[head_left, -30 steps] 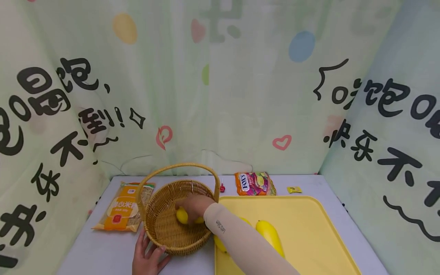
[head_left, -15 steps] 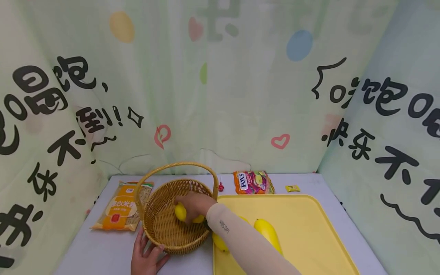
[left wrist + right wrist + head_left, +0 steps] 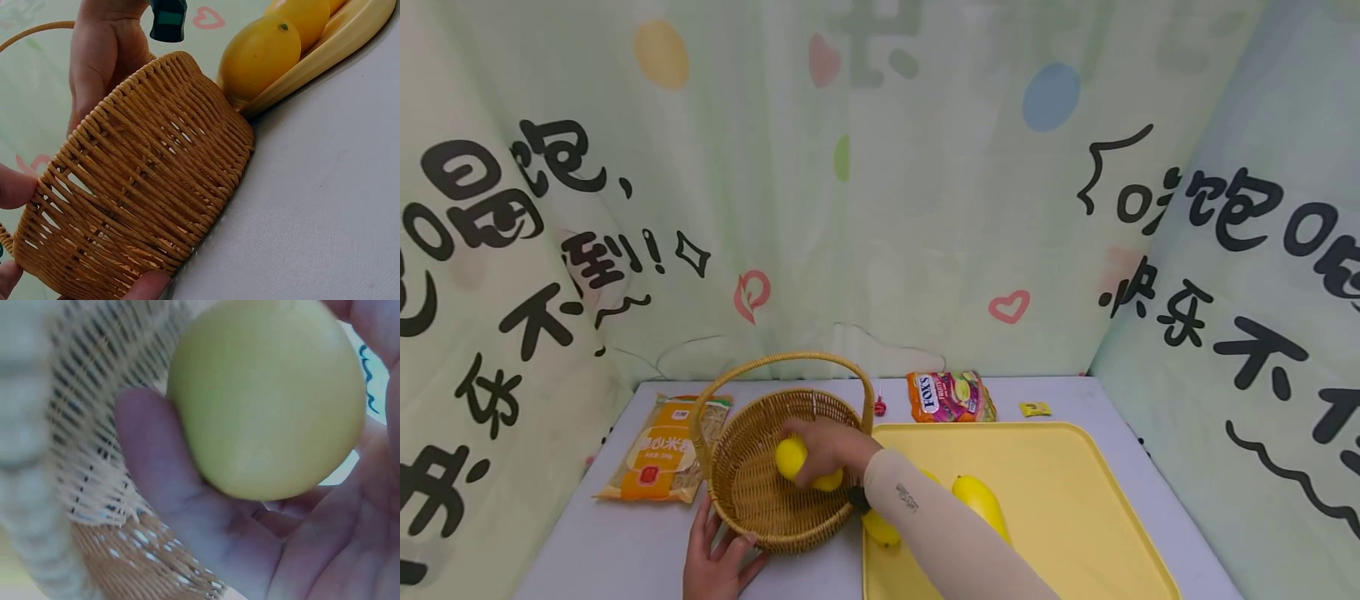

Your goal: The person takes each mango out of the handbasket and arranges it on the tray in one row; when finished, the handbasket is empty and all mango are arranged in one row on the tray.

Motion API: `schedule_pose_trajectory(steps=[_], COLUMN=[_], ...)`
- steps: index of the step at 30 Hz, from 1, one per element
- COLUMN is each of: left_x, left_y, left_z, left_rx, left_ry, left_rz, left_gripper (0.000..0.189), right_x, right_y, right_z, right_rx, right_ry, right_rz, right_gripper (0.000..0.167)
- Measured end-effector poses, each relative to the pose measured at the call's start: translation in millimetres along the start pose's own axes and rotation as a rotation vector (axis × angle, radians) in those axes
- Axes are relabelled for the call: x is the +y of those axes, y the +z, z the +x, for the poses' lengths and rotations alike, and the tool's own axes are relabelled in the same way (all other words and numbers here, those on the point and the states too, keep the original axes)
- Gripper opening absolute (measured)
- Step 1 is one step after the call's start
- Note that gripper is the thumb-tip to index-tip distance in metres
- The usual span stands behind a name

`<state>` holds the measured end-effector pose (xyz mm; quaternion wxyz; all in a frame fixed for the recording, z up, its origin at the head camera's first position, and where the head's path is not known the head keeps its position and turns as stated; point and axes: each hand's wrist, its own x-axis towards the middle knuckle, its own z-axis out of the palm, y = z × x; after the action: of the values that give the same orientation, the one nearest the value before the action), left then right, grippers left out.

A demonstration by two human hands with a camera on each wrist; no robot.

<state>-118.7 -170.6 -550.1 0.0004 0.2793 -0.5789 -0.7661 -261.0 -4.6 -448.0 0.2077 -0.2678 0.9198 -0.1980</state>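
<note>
In the head view a round wicker basket (image 3: 775, 517) with an arched handle stands left of the tray. My left hand (image 3: 718, 562) holds its near left side, fingers spread along the outer wall and a digit on the rim. Inside the basket my right hand (image 3: 827, 450) grips a smooth yellow mango (image 3: 790, 458), partly hidden by the fingers. The right wrist view shows the mango (image 3: 265, 400) between thumb and fingers, close to the blurred basket handle (image 3: 31, 450). More yellow mangoes (image 3: 977, 500) lie on the tray, some behind the right sleeve.
The yellow tray (image 3: 1075, 517) is right of the basket. A bag of rice snacks (image 3: 658, 454) lies left. Behind are a red lollipop (image 3: 880, 407), a Fox's candy bag (image 3: 951, 397) and a small yellow packet (image 3: 1035, 409). Printed curtains (image 3: 887, 208) enclose the white table.
My right hand and the mango have shifted slightly within the basket, and more of the mango shows. The left hand stays on the basket. The whole head view drifts slightly left.
</note>
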Motion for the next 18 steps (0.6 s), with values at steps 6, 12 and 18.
schedule_pose_trajectory(steps=[6,12,18], left_x=[0.2,1.5,1.5], left_y=[-0.2,-0.1,0.6], left_z=[-0.3,-0.1,0.1], left_rx=[-0.007,-0.005,0.011], left_ry=[0.002,0.002,-0.015], left_rz=[-0.002,0.010,0.007], left_gripper=[0.112,0.111,0.113], right_x=[2.2,6.0,14.6], right_y=[0.4,3.1,5.9], right_z=[-6.2,-14.7,-20.1], right_rx=[0.012,-0.008,-0.023], right_ry=[-0.111,-0.153,-0.155], right_rz=[0.105,0.266,0.423], right_gripper=[0.069,0.073,0.074])
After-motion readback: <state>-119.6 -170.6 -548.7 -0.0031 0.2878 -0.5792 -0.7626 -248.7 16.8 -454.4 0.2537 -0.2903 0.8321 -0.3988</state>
